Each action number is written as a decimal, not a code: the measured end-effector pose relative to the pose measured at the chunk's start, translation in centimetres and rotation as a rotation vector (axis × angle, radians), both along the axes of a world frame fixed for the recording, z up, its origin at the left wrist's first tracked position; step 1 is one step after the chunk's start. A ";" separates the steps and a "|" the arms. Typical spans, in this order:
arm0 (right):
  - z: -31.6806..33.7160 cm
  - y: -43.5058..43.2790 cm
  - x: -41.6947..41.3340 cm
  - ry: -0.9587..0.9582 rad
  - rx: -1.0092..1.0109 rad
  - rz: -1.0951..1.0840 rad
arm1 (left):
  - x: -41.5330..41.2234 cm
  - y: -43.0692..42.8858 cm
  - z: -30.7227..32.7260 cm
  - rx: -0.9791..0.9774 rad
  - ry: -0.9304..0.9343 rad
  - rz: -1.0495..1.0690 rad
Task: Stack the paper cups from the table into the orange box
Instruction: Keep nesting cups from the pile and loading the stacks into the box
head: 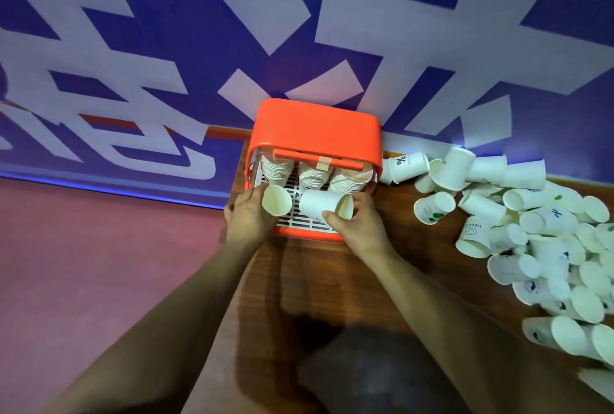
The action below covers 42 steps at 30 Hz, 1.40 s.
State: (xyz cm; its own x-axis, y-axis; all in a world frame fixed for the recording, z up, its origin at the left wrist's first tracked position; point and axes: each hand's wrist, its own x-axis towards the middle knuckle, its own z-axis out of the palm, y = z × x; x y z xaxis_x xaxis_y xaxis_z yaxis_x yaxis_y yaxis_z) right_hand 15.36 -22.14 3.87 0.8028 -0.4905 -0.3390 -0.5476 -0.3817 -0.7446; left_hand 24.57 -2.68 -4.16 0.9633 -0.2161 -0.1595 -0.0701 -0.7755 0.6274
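Left hand grips one paper cup, right hand another, both over orange box grille. Three stacks inside. Loose cup pile right, on table.

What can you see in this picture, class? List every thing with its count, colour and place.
orange box: one, orange, on the far end of the table, open side towards the person
cup stacks: three, white, side by side inside the box
slatted tray: one, white, floor of the box
loose cups: a heap too many to count, white with small prints, on the table right of the box
left cup: one, white, mouth towards the camera, over the tray
right cup: one, white, on its side, over the tray
table: one, brown wood
wall: one, purple with white shapes, behind the table
floor: reddish, left of the table
left hand: grips the left cup
right hand: fingers curled round the right cup
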 end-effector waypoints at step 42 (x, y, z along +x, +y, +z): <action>-5.0 5.5 4.1 -0.011 -0.138 0.423 | -0.2 3.8 1.9 -0.163 0.022 0.036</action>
